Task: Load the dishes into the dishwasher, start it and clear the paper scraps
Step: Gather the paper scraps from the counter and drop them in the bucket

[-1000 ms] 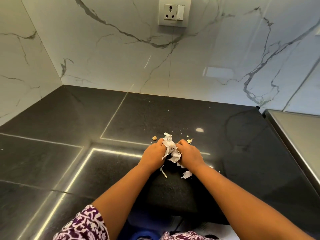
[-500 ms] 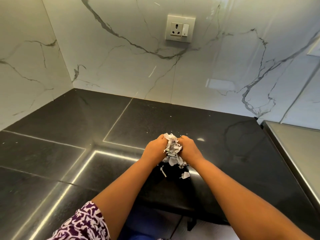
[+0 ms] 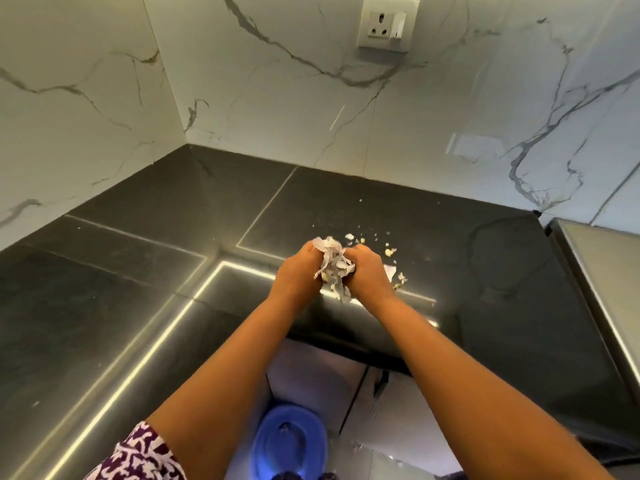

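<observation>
— Where were the paper scraps (image 3: 334, 268)?

— Bunched into a wad between both hands, over the black countertop (image 3: 138, 306) near its front edge. The left hand (image 3: 294, 271) and right hand (image 3: 367, 275) each had fingers curled round it, squeezing from either side, and one strip hung below.

— Was it touching the counter?

— I couldn't tell. The hands hid most of the wad, and their own fingertips too.

— Anything lying loose?

— Small loose bits (image 3: 389, 251), some yellowish, lay on the counter just beyond and right of the right hand. One white piece showed only partly behind it.

— And around them?

— A veined marble wall (image 3: 277, 98) ran behind and to the left, with a socket (image 3: 386, 24) high up. A steel surface (image 3: 606, 271) lay at the counter's right end. Between the forearms, a blue object (image 3: 289, 441) sat on the pale floor — I couldn't tell what. A purple-patterned sleeve (image 3: 138, 455) showed bottom left.
</observation>
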